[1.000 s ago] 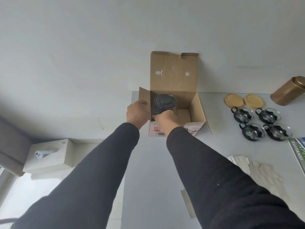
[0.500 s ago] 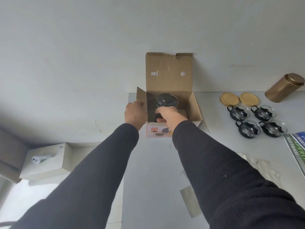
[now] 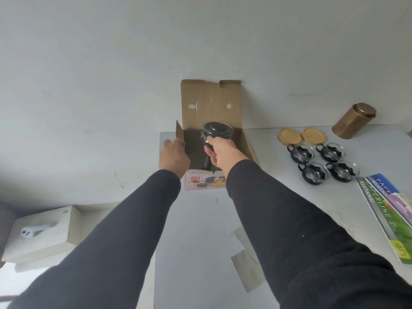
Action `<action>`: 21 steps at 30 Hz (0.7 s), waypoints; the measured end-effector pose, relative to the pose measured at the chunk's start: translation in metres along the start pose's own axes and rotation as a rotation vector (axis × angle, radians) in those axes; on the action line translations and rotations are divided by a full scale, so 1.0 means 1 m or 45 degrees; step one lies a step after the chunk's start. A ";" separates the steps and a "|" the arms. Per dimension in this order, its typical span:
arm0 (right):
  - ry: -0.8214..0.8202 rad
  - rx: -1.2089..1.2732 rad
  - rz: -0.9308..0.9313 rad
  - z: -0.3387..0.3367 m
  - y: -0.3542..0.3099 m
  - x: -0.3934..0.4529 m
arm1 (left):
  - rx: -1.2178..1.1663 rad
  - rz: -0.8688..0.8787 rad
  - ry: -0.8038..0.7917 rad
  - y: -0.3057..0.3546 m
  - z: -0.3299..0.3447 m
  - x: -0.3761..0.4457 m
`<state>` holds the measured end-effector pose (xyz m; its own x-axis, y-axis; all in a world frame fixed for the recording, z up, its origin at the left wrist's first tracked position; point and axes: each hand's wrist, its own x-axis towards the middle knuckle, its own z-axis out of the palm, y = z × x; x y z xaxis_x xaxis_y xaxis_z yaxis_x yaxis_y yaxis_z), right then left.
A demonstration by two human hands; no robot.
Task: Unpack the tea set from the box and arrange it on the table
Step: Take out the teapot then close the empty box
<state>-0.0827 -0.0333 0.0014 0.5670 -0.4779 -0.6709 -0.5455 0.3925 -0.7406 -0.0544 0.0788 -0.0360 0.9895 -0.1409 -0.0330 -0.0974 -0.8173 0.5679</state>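
Note:
An open cardboard box point(image 3: 210, 103) stands at the table's far left edge, its lid flap upright against the wall. My right hand point(image 3: 221, 152) grips the black handle of a dark glass teapot point(image 3: 217, 130), which is partly above the box opening. My left hand point(image 3: 174, 156) presses on the box's left side flap. Several glass cups in black holders point(image 3: 323, 162) sit to the right of the box. Two round wooden coasters point(image 3: 301, 136) lie behind them.
A gold canister point(image 3: 354, 123) stands at the far right by the wall. Printed paper packs point(image 3: 392, 210) lie on the table's right side. Paper scraps point(image 3: 247, 266) lie near my right sleeve. A white box with a small white device point(image 3: 40, 230) sits lower left, off the table.
My right hand has lifted the teapot higher out of the box. My left hand stays on the box's left flap. The view has shifted slightly.

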 end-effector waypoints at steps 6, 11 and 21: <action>-0.112 0.117 -0.102 -0.039 -0.029 -0.017 | 0.185 -0.007 -0.014 0.005 0.001 -0.003; -0.124 0.109 -0.217 -0.086 -0.053 -0.025 | 0.408 0.126 0.171 0.024 0.008 -0.010; 0.016 -0.043 -0.324 -0.168 -0.069 0.006 | 0.669 0.545 -0.325 0.084 0.076 -0.036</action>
<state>-0.1453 -0.1954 0.0549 0.6810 -0.5680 -0.4622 -0.4066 0.2316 -0.8838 -0.1064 -0.0269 -0.0494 0.8035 -0.5823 -0.1240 -0.5727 -0.8128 0.1062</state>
